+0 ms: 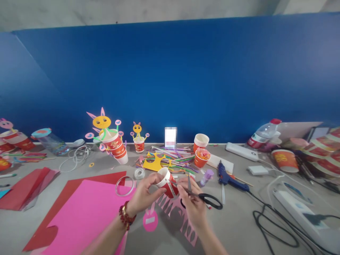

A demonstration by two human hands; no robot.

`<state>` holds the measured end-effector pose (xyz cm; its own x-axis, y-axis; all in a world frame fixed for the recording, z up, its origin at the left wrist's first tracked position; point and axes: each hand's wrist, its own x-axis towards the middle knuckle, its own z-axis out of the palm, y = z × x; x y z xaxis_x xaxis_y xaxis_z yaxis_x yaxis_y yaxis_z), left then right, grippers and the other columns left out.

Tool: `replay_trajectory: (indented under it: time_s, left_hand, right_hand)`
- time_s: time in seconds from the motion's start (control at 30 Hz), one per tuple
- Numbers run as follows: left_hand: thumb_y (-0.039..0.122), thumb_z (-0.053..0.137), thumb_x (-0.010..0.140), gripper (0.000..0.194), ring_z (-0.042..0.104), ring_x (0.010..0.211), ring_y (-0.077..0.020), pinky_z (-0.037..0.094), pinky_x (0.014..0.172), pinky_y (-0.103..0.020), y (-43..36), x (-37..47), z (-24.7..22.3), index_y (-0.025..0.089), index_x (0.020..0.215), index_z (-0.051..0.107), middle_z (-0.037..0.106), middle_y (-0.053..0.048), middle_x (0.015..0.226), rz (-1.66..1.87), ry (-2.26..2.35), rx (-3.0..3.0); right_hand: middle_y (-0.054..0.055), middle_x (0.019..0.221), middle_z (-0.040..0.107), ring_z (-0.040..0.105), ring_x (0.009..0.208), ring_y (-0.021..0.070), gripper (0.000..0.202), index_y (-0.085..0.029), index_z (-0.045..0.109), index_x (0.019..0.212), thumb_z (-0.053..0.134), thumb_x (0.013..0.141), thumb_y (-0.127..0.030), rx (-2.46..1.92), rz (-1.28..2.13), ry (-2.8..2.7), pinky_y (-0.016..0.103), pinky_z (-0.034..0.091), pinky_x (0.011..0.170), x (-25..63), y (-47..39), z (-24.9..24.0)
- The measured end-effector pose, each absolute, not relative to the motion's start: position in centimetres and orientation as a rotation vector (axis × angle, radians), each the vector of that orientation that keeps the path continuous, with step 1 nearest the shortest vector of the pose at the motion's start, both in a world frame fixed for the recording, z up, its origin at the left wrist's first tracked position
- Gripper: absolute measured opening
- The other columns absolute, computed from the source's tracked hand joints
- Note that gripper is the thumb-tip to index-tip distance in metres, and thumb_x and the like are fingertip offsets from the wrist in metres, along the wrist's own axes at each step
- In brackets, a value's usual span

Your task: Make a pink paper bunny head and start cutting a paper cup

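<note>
My left hand (145, 193) is closed around a red and white paper cup (170, 187), which is tilted with its white rim toward the upper left. In my right hand (195, 205) is a pair of scissors (205, 199) with black handles; the blades point up and left, close to the cup's side. Whether a blade touches the cup I cannot tell. Below the cup lies a pink bunny-head cutout (150, 220) with a pale strip on it. A pink paper sheet with cut-out ovals (188, 230) lies partly under my right hand.
Pink paper (87, 216) over red paper covers the left front. Finished cup figures (117, 145) stand behind. Yellow paper scraps (154, 162), coloured sticks (183, 161) and a cup of orange pieces (202, 158) lie beyond my hands. A blue glue gun (231, 179) with its cable lies right.
</note>
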<state>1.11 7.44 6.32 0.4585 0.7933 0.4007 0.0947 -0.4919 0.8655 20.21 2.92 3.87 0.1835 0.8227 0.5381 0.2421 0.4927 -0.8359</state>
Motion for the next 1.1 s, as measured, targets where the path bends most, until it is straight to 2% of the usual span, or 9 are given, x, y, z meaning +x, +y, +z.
replay_trajectory:
  time_s: [0.13, 0.3, 0.53, 0.67, 0.83, 1.0, 1.1]
  left_hand:
    - [0.029, 0.055, 0.092, 0.023, 0.059, 0.084, -0.0191, 0.048, 0.079, -0.032, 7.2, 1.5, 5.7, 0.018, 0.073, 0.052, 0.064, -0.006, 0.083, 1.148, 0.808, 2.007]
    - [0.026, 0.050, 0.094, 0.017, 0.060, 0.079, -0.0169, 0.050, 0.074, -0.029, 6.8, 2.0, 4.7, 0.018, 0.080, 0.055, 0.063, -0.005, 0.083, 1.185, 0.916, 2.053]
    - [0.013, 0.054, 0.092, 0.009, 0.062, 0.096, -0.0194, 0.050, 0.085, -0.033, 6.2, 2.9, 3.9, 0.019, 0.085, 0.054, 0.067, -0.007, 0.093, 1.400, 0.877, 2.160]
    - [0.008, 0.054, 0.090, 0.012, 0.061, 0.100, -0.0211, 0.048, 0.091, -0.039, 5.8, 3.2, 3.7, 0.020, 0.088, 0.056, 0.068, -0.006, 0.096, 1.507, 0.915, 2.289]
    - [0.009, 0.052, 0.091, 0.014, 0.062, 0.098, -0.0217, 0.048, 0.088, -0.040, 5.6, 3.3, 3.6, 0.021, 0.086, 0.057, 0.069, -0.005, 0.092, 1.470, 0.976, 2.301]
    - [0.010, 0.051, 0.092, 0.014, 0.062, 0.103, -0.0226, 0.046, 0.091, -0.041, 5.4, 3.3, 3.2, 0.021, 0.092, 0.060, 0.070, -0.006, 0.100, 1.435, 1.068, 2.351]
    - [0.012, 0.051, 0.093, 0.014, 0.062, 0.103, -0.0226, 0.045, 0.092, -0.041, 5.5, 3.2, 3.0, 0.022, 0.092, 0.061, 0.070, -0.006, 0.101, 1.441, 1.109, 2.384]
  right_hand:
    - [0.004, 0.089, 0.072, 0.067, 0.085, 0.0222, 0.011, -0.024, 0.072, 0.087, 0.064, 0.087, -0.016, -1.001, 0.437, -1.471, 0.035, 0.053, 0.079, 19.8, 3.0, 4.3]
    - [0.003, 0.090, 0.071, 0.068, 0.086, 0.0205, 0.014, -0.024, 0.071, 0.090, 0.064, 0.086, -0.013, -1.002, 0.431, -1.512, 0.032, 0.053, 0.079, 19.6, 3.0, 4.6]
    - [0.002, 0.077, 0.067, 0.065, 0.074, 0.0188, 0.012, -0.021, 0.068, 0.079, 0.062, 0.088, -0.019, -1.095, 0.530, -1.420, 0.029, 0.050, 0.071, 18.8, 2.3, 4.2]
    - [0.003, 0.076, 0.068, 0.064, 0.074, 0.0196, 0.015, -0.021, 0.070, 0.075, 0.064, 0.087, -0.027, -1.098, 0.707, -1.226, 0.029, 0.049, 0.072, 17.9, 2.1, 3.7]
    - [0.004, 0.072, 0.071, 0.064, 0.073, 0.0209, 0.025, -0.019, 0.072, 0.066, 0.072, 0.078, -0.041, -1.125, 1.084, -0.818, 0.027, 0.049, 0.067, 16.8, 1.9, 3.9]
    - [0.003, 0.060, 0.067, 0.057, 0.055, 0.0160, 0.034, -0.019, 0.068, 0.053, 0.076, 0.073, -0.045, -1.078, 1.318, -0.566, 0.025, 0.047, 0.057, 16.3, 2.1, 3.8]
    - [0.002, 0.061, 0.067, 0.058, 0.056, 0.0149, 0.033, -0.018, 0.068, 0.054, 0.077, 0.073, -0.044, -0.995, 1.381, -0.502, 0.023, 0.046, 0.057, 16.2, 2.2, 3.5]
